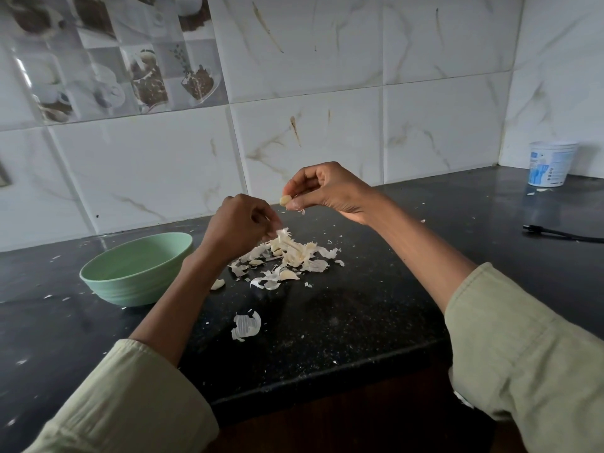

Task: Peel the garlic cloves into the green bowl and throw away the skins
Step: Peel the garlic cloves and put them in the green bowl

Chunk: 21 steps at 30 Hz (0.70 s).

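While hands (pixel 327 191) hover, skins (pixel 287 253) lie mid-counter (pixel 359 322), beside bowl (pixel 137 269).

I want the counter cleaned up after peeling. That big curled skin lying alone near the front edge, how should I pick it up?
Pinch the curled skin from above, at its raised upper right edge, where the curl lifts off the counter. It looks paper-thin, so a light pinch between fingertip and thumb should do; the flat lower part would likely just slide. Nothing lies close around it, so any side is probably free.
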Motion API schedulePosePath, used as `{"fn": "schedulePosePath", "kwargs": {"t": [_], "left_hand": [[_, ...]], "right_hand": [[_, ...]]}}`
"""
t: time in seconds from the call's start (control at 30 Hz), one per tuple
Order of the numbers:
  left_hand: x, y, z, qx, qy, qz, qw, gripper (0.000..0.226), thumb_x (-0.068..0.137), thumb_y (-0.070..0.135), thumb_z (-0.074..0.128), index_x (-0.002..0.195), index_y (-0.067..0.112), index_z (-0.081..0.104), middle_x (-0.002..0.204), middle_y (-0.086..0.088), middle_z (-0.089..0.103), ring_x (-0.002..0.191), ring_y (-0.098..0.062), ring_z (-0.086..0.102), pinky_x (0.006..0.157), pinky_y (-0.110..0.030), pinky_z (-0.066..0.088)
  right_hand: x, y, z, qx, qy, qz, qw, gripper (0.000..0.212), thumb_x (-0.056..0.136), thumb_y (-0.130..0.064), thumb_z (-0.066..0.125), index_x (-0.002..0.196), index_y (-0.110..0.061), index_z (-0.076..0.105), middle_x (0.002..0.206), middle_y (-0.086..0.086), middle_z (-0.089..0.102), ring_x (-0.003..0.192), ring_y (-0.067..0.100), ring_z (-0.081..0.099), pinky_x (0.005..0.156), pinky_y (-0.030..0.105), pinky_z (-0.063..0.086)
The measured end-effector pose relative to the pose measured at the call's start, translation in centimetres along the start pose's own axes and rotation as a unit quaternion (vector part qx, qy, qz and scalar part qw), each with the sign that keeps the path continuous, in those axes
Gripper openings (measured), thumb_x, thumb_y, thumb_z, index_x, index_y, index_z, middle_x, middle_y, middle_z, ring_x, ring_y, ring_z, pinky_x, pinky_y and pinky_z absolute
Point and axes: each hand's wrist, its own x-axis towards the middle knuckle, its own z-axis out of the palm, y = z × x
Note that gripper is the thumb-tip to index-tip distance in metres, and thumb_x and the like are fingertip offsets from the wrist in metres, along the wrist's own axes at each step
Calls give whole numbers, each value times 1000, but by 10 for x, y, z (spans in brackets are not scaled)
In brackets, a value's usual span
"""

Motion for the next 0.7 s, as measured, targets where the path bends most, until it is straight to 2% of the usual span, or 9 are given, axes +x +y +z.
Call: {"fn": "schedulePosePath", "kwargs": {"t": [0.07,0.17,0.2,0.27,0.4,0.47,0.53,0.63,0.7], "left_hand": [[-1,5,-3,-39,17,-25,999,29,103,9,55,87,17,79,67,-1,76,65,-18,76,75,-44,65],[-2,18,-6,-180,0,-65,982,57,110,52,40,103,7,75,81,-11,79,70,-28,76,68,-41,63],[-2,20,-6,-214,-17,-64,975,57,109,52,42,109,5,73,87,-13,79,73,-28,76,67,-39,64],[-1,22,-4,-239,-33,-56,969,38,107,36,57,113,2,70,88,-14,77,71,-24,74,65,-34,63],[0,19,-6,-248,-6,-68,966,16,103,14,66,106,0,73,77,-10,71,64,-13,65,61,-24,57],[1,15,-11,-186,39,-81,978,15,102,7,63,98,6,77,77,-6,72,63,-10,64,61,-23,55],[1,13,-17,-44,108,-90,989,24,96,4,56,87,13,77,80,0,74,63,-8,64,63,-25,52],[-3,12,-29,99,171,-148,969,23,85,4,45,80,-1,67,80,-15,68,75,-36,63,67,-42,51],[-7,11,-38,132,170,-226,950,15,82,4,44,80,-4,57,78,-20,58,80,-41,57,70,-42,43]], "right_hand": [[1,3,0,-18,6,-3,1000,36,74,6,88,106,5,74,103,20,77,95,24,75,85,31,60],[2,4,2,-47,19,-15,999,33,74,-2,91,103,3,76,99,18,78,87,21,74,82,28,60],[2,5,3,-56,15,-22,998,32,74,-5,92,101,1,76,98,18,78,85,20,73,83,28,60],[1,5,6,-80,2,-35,996,31,74,-10,93,99,0,77,95,17,78,83,18,72,84,31,61],[1,4,9,-115,-7,-49,992,40,71,-22,96,100,-5,74,90,18,76,78,15,69,79,30,58],[2,5,7,-133,7,-40,990,45,70,-28,96,101,-7,72,85,14,76,72,14,67,72,29,58],[3,11,1,-200,12,-17,980,41,72,-30,95,98,-9,72,80,4,75,66,10,66,69,32,58],[5,24,-7,-346,-54,59,935,24,76,-27,92,91,-18,76,82,-6,77,72,9,72,80,39,62],[6,30,-8,-378,-111,103,913,17,80,-25,89,93,-23,78,86,-7,78,83,15,75,88,46,61]]}}
